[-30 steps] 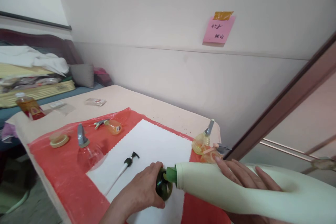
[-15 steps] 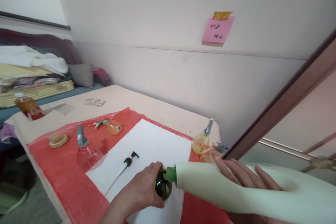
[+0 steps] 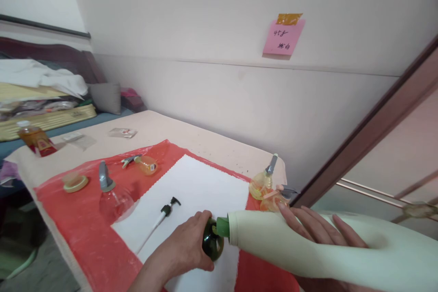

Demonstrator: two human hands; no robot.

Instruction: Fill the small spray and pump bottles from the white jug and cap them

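My left hand (image 3: pixel 191 242) is wrapped round a dark green bottle (image 3: pixel 212 242) above a white sheet (image 3: pixel 212 182). In my right hand (image 3: pixel 318 228) is a large pale green jug (image 3: pixel 273 237), tipped almost level; my fingers lie over its handle side. Its green spout (image 3: pixel 223 227) meets the mouth of the dark bottle. Whether liquid is flowing between them I cannot make out. A black pump head with a long white tube (image 3: pixel 166 210) lies on the sheet, left of the bottle.
Clear spray bottles stand on the red plastic sheet (image 3: pixel 82 219): a pinkish one (image 3: pixel 114 200), an orange one (image 3: pixel 146 164) and a yellow one (image 3: pixel 262 183). A yellowish lid (image 3: pixel 75 184) lies at left. Behind are a drink bottle (image 3: pixel 36 139) and a wall with a pink note (image 3: pixel 283 37).
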